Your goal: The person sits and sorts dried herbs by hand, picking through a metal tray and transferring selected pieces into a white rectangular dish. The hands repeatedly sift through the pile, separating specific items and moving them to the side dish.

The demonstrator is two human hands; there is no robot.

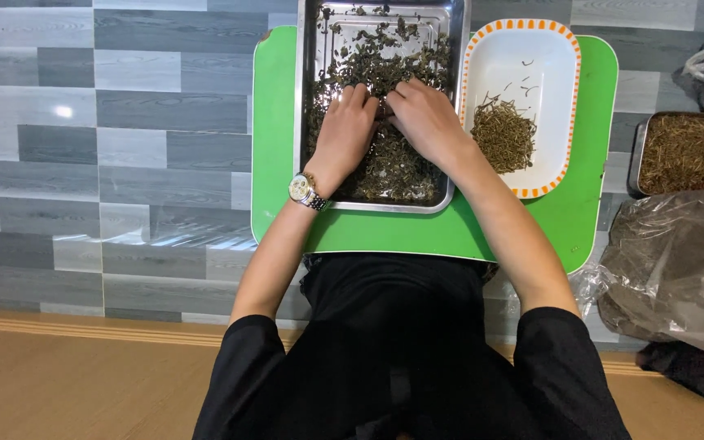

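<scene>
Fingertips of the left hand [345, 122] and right hand [424, 116] press together into dark dried leaves [385, 159] in the steel tray [299, 122], seemingly pinching bits. Sorting appears midway; picked stems [503, 134] lie in the white dish [560, 73] beside it, so careful separating comes next.

White orange-rimmed dish [531, 57] holding thin tan stems [503, 134], right side of green board [275, 163]. Second metal tray [684, 153] of stems far right; clear plastic bags [670, 261] nearby.

Metal tray [303, 122] lies left of dish [560, 106], both on board [450, 232].
</scene>
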